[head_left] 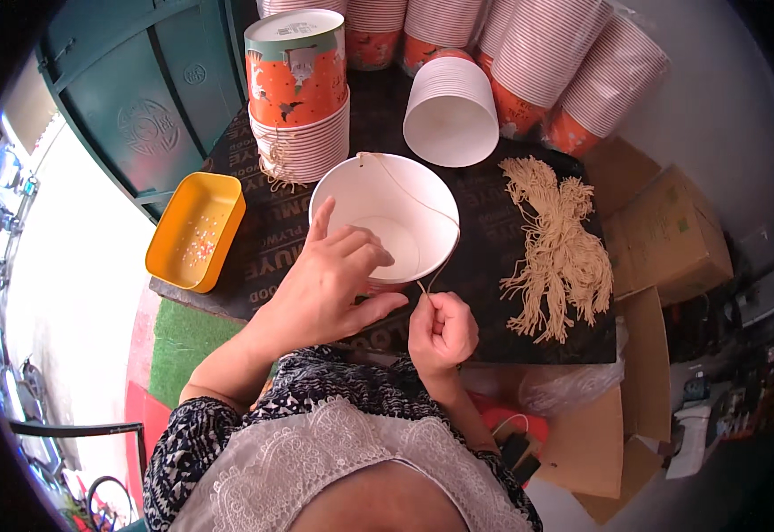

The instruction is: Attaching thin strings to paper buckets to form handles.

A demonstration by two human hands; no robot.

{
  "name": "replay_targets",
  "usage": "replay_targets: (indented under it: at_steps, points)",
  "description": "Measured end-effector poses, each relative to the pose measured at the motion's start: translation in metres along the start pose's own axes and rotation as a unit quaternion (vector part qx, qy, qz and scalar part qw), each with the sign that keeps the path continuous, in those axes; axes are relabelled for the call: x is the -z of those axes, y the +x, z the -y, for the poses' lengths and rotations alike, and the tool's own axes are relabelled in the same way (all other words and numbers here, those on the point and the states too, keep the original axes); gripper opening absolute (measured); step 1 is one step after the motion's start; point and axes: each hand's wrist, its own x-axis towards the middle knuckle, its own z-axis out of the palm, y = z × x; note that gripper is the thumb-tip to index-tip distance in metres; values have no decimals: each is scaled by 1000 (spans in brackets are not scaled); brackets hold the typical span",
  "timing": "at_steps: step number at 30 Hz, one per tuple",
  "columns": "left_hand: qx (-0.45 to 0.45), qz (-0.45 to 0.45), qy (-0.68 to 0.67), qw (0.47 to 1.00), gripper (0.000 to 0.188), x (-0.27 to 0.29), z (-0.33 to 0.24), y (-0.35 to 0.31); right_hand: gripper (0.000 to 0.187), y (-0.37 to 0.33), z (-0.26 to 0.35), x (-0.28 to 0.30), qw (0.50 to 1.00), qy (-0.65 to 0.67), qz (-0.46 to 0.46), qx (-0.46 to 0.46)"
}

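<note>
A white-lined paper bucket (338, 188) stands in front of me with its mouth toward me. A thin tan cord (418, 202) runs from a small hole at its far rim, across the opening, over the right rim and down to my right hand (443, 332). That hand is closed in a pinch on the cord's end, just off the near rim. My left hand (333, 279) reaches over the near left rim with fingers apart, some bent over the opening; nothing shows in its grasp. The bucket's near outer side is mostly hidden.
A bundle of cords (560, 248) lies at the right on the black board (480, 266). At the left sits a yellow tray (161, 253) with small coloured bits. Behind stand a bucket stack (302, 97), a tipped white bucket (451, 111) and wrapped stacks (546, 53). Cardboard boxes (671, 235) lie beyond the right edge.
</note>
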Motion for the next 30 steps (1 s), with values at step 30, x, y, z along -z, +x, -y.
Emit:
replay_targets:
  at_steps: [30]
  points:
    - [-33, 374, -163, 913, 10, -5, 39, 65, 13, 8, -9, -12, 999, -21, 12, 24]
